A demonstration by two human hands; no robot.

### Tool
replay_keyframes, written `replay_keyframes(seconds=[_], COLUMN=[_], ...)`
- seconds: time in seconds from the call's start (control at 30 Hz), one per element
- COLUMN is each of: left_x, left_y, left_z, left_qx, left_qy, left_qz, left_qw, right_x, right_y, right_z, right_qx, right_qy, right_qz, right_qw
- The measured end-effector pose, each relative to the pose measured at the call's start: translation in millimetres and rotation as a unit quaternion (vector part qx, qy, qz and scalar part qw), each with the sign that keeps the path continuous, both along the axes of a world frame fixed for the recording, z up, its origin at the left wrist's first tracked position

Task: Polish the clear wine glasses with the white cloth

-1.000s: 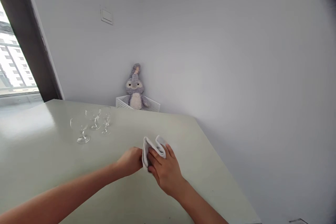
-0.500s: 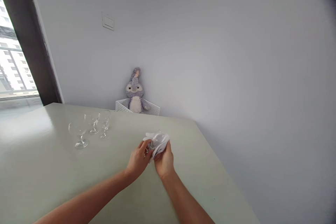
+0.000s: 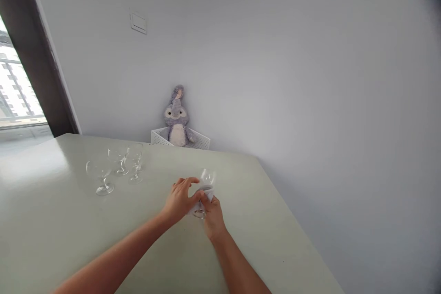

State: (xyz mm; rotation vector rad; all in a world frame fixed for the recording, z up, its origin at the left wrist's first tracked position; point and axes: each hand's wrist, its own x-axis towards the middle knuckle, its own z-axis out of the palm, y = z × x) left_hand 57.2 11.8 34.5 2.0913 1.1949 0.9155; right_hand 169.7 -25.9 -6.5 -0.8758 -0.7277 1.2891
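Observation:
Over the table, my right hand [image 3: 214,218] is closed around a stemmed drinking glass [image 3: 207,176] with a white cloth [image 3: 206,189] wrapped about its middle. The glass's clear bowl points up and away, and its round foot shows below the cloth. My left hand [image 3: 179,200] is just to the left, index finger and thumb spread apart. Its thumb tip reaches the cloth near my right thumb; whether it presses there I cannot tell. Several more clear stemmed glasses [image 3: 104,188] stand upright to the left.
The pale green table [image 3: 155,257] stretches around my hands, its right edge near the grey wall [image 3: 310,101]. Behind the far edge, a grey plush toy [image 3: 177,134] sits in a white perforated basket [image 3: 203,143]. A window [image 3: 19,87] is at far left.
The glass has turned more upright, its foot now showing below the cloth. The cloth has slid from around the bowl toward the stem. My left fingers have opened from the glass.

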Motion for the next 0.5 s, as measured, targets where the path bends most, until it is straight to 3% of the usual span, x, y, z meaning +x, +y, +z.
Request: replay_keyframes(seconds=[0.07, 0.13, 0.23, 0.3, 0.37, 0.43, 0.5], left_x=[-2, -2, -1, 0, 2, 3, 3], left_y=[9, 13, 13, 10, 7, 6, 8], left_z=[1.7, 0.3, -2.1, -1.9, -0.4, 1.4, 3.1], left_qx=[-0.117, -0.219, -0.264, -0.254, -0.238, -0.220, -0.207], left_qy=[-0.100, -0.202, -0.324, -0.378, -0.413, -0.435, -0.454], left_qz=[-0.028, -0.064, -0.050, -0.025, -0.003, 0.021, 0.048], left_qw=[0.988, 0.952, 0.907, 0.890, 0.879, 0.873, 0.865], right_x=[-1, -2, -1, -1, -1, -3, -5], right_y=[-2, -2, 1, 1, -1, -5, -9], right_z=[3.2, 2.7, -4.4, -10.0, -13.6, -13.9, -11.5], right_qx=[0.013, 0.024, 0.038, 0.069, 0.113, 0.150, 0.188], right_qy=[-0.050, -0.111, -0.269, -0.425, -0.570, -0.662, -0.703], right_qz=[0.047, 0.061, 0.016, -0.049, -0.117, -0.163, -0.173], right_qw=[0.998, 0.992, 0.962, 0.901, 0.806, 0.716, 0.664])
